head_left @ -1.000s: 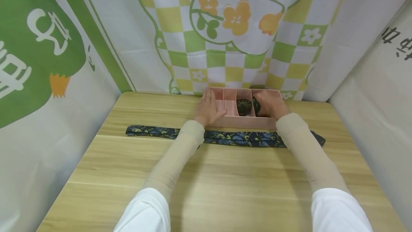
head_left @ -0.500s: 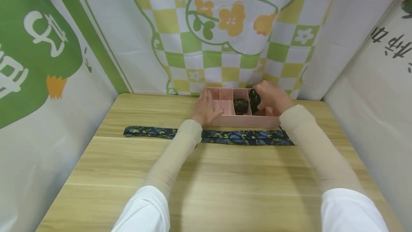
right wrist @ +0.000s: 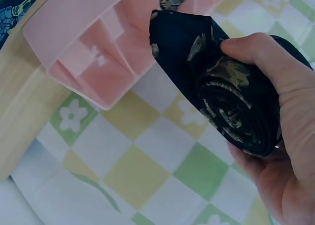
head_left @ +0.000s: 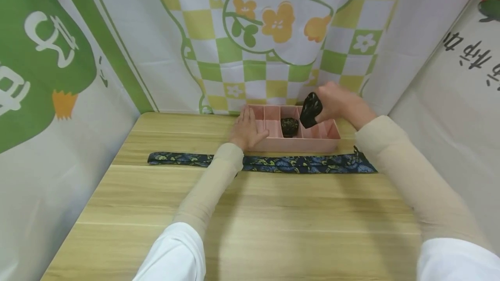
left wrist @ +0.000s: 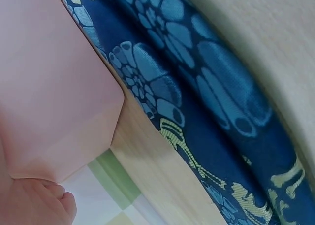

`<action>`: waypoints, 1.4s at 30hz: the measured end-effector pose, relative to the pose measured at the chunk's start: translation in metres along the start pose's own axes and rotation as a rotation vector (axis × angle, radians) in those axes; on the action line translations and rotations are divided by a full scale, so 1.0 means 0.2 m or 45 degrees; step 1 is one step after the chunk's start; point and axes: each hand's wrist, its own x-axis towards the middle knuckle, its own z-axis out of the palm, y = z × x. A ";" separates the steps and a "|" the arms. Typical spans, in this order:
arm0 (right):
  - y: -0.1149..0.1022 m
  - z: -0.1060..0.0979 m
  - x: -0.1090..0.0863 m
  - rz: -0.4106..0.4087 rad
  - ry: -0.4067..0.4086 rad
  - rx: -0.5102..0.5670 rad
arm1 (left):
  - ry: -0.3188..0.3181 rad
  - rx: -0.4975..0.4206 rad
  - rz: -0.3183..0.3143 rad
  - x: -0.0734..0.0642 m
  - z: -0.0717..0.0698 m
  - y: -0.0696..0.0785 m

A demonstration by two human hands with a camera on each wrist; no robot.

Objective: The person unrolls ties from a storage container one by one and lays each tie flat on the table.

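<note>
My right hand (head_left: pixel 335 102) holds a dark rolled-up necktie (head_left: pixel 311 110) above the right half of a pink divided box (head_left: pixel 297 145). In the right wrist view the necktie's coil faces the camera, its pointed end sticks out, and my thumb lies on top. Another rolled necktie (head_left: pixel 289 127) sits in a middle compartment of the box. My left hand (head_left: pixel 246 129) rests on the box's left end with fingers straight and thumb over the front rim. A navy patterned necktie (head_left: pixel 289 164) lies folded lengthwise on the table in front of the box, passing under my left forearm.
The box stands at the back edge of the wooden table (head_left: pixel 242 211), close against a checked cloth backdrop (head_left: pixel 218 73). Thin pink dividers split it into several compartments. White cloth side walls (head_left: pixel 441 86) stand left and right of the table.
My right hand has lifted the rolled necktie up out of a right-hand compartment of the box, and it has tilted. My left hand stays on the box's left end.
</note>
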 end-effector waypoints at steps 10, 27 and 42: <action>-0.12 -0.13 -0.15 0.086 -0.047 0.077 | -0.039 0.005 -0.028 0.01 0.00 0.01; -0.38 -0.01 -0.35 0.214 -0.108 0.360 | -0.024 0.003 -0.027 -0.01 0.00 0.01; -0.47 0.38 -0.46 0.355 -0.153 0.900 | -0.024 0.013 -0.029 -0.01 -0.01 0.00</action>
